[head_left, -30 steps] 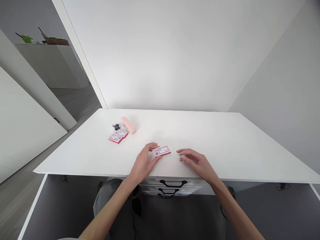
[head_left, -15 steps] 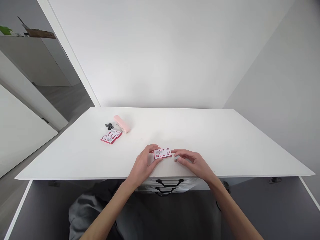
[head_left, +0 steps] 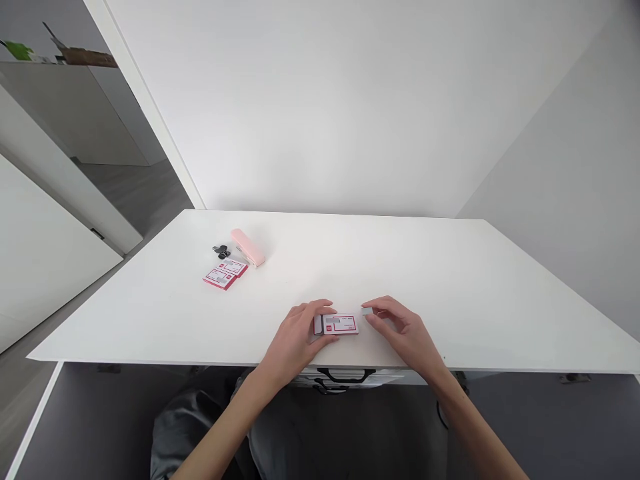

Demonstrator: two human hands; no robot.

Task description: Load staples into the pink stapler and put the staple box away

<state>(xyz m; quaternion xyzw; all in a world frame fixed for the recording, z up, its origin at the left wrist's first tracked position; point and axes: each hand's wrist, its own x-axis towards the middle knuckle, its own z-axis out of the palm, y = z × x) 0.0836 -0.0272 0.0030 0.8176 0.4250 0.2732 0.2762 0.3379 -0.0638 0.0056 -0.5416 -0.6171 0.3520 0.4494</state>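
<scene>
My left hand (head_left: 306, 333) grips a small red-and-white staple box (head_left: 342, 324) near the front edge of the white table, thumb on the near side and fingers on the far side. The box's left end shows an open flap beside the fingers. Just right of the box, my right hand (head_left: 397, 327) pinches a small silvery strip of staples (head_left: 367, 311) between thumb and forefinger, apart from the box. Two similar boxes (head_left: 220, 277) lie side by side at the left of the table.
Behind the two boxes lie a pink stapler (head_left: 249, 248) and several black binder clips (head_left: 221, 252). Drawers with black handles (head_left: 347, 377) sit under the front edge of the table (head_left: 150, 327). A white wall (head_left: 320, 107) rises behind it.
The view has shifted slightly. The box in my left hand has turned level, and its left end now shows an open flap. My right hand has raised the strip of staples into clearer view.
</scene>
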